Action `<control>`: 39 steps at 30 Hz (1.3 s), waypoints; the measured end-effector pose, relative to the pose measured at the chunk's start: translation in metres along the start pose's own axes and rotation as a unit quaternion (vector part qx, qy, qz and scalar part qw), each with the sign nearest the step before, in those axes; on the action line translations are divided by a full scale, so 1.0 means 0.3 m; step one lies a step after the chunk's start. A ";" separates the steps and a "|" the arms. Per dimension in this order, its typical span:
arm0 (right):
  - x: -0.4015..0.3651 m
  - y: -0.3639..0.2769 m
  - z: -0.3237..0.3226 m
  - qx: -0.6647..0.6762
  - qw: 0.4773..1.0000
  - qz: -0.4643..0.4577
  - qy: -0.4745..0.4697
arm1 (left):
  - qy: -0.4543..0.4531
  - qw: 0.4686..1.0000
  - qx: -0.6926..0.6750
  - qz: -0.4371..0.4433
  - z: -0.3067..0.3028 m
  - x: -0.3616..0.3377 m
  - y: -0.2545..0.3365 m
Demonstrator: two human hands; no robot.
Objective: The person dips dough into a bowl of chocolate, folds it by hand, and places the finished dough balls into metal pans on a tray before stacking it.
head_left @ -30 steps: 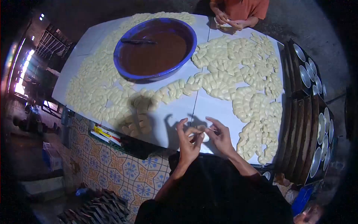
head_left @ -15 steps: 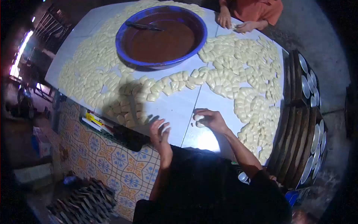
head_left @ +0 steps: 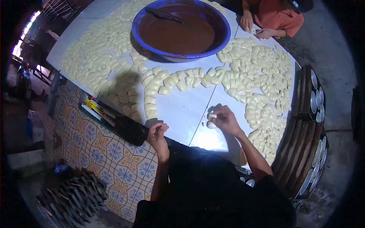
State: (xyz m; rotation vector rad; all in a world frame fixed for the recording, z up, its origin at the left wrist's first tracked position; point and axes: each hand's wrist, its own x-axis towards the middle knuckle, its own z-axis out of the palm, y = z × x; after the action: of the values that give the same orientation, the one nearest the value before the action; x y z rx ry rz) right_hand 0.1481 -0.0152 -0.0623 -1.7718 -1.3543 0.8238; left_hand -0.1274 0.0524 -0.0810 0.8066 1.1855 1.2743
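Observation:
My right hand (head_left: 228, 122) is low over the white tabletop (head_left: 182, 110), its fingers closed around small pale dough pieces (head_left: 211, 124). Dark crumbs lie beside them. Toward the left, my left hand (head_left: 158, 137) hovers by the table's near edge with its fingers curled together; whatever may be inside them is hidden. Just beyond that hand ends a curved row of flattened dough pieces (head_left: 151, 107), which runs up and across to the right. More dough pieces (head_left: 262, 76) cover the right side of the table in overlapping rows.
A blue basin (head_left: 138, 36) of brown liquid, with a dark utensil (head_left: 163, 15) across it, stands at the back. Another person's hands (head_left: 262, 33) work at the far right edge. Stacked trays with round tins (head_left: 304, 152) flank the table's right side. Below left is a rack (head_left: 99, 110).
The view has shifted, so the table appears further right. My left hand's fingers have drawn together from a spread, cupped pose. My right hand still grips the dough.

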 end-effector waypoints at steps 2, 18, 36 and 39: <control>0.009 0.013 -0.011 -0.032 0.998 -0.020 0.051 | 0.014 1.000 0.021 0.014 -0.006 0.006 0.007; 0.224 -0.350 0.661 -0.160 0.979 -0.118 -0.046 | -0.177 0.965 0.055 0.183 -0.151 0.263 0.057; -0.098 -0.408 -0.066 0.177 0.965 -0.063 0.184 | -0.303 0.949 0.075 0.029 0.396 -0.170 0.175; -0.063 -0.306 -0.070 0.274 0.952 -0.029 0.132 | -0.307 0.937 0.115 0.119 0.410 -0.162 0.129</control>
State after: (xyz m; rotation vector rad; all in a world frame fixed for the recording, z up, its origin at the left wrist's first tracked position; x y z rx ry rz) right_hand 0.1164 -0.0223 0.0280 -1.3405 -0.8859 0.8007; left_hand -0.0154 0.0308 -0.0034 1.4337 0.7430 0.9641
